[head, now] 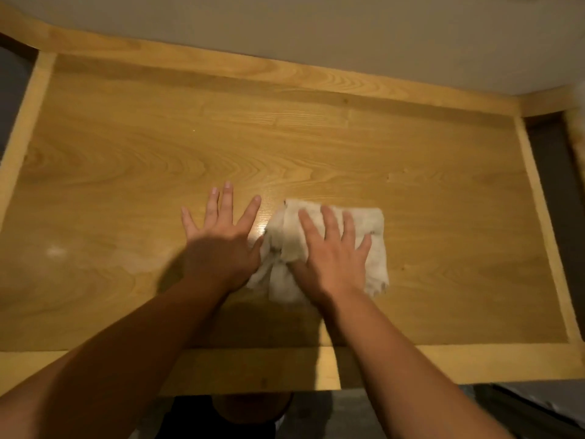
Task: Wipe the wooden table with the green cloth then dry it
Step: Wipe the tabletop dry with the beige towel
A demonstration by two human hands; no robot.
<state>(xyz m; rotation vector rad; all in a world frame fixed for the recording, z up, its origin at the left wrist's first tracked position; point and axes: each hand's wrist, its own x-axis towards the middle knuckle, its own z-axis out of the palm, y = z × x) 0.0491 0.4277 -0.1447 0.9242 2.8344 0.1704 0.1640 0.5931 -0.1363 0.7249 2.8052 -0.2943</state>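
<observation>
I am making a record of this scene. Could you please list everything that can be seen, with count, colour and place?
table: one, yellow-brown wood with paler border strips, fills most of the view
cloth: one, off-white and crumpled, on the table near its middle, under the right hand
pale smudge: one, whitish, on the table's left part
wall: one, beige, behind the table's far edge
floor: dark grey, seen at both ends of the table and below its near edge
left hand: one, flat on the bare table with fingers spread, beside the cloth
right hand: one, flat on the cloth with fingers spread
</observation>
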